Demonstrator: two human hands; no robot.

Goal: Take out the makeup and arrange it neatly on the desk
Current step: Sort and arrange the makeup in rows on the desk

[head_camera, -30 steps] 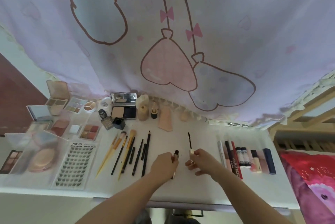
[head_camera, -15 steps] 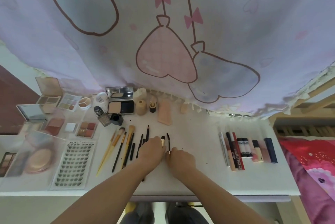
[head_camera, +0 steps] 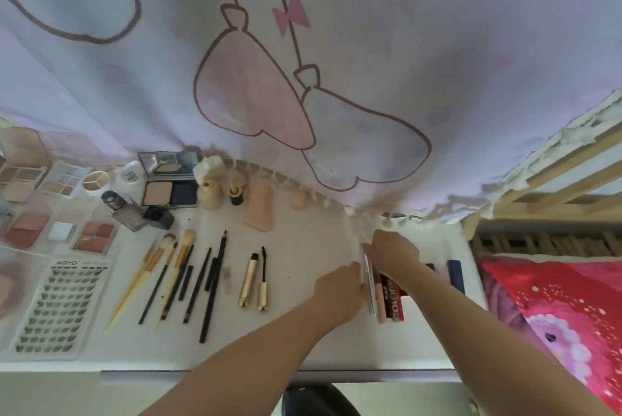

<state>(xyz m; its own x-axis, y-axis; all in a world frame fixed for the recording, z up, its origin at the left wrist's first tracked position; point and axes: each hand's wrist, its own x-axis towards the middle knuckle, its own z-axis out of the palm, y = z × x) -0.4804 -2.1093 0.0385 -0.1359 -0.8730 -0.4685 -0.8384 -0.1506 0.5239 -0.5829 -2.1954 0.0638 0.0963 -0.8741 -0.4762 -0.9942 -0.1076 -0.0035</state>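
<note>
On the white worktop (head_camera: 303, 341), head view, both hands sit at the row of lip tubes (head_camera: 387, 297) on the right. Left hand (head_camera: 338, 287) presses its fingertips against the thin silver pen (head_camera: 369, 284) at the row's left edge, fingers look mostly straight; right hand (head_camera: 393, 252) lies over the tubes' far ends, can't tell if its grip has hold of anything. Step in hand, I'd say: squaring up this row. Next move prob needs both hands nudging tubes parallel w/o rolling them. Counts: approx 8 brushes & pencils (head_camera: 181, 281), 1 gold mascara tube (head_camera: 248, 281) + 1 wand (head_camera: 263, 281) side by side, 1 lash sheet (head_camera: 60, 308); tubes partly hidden, no count
</note>
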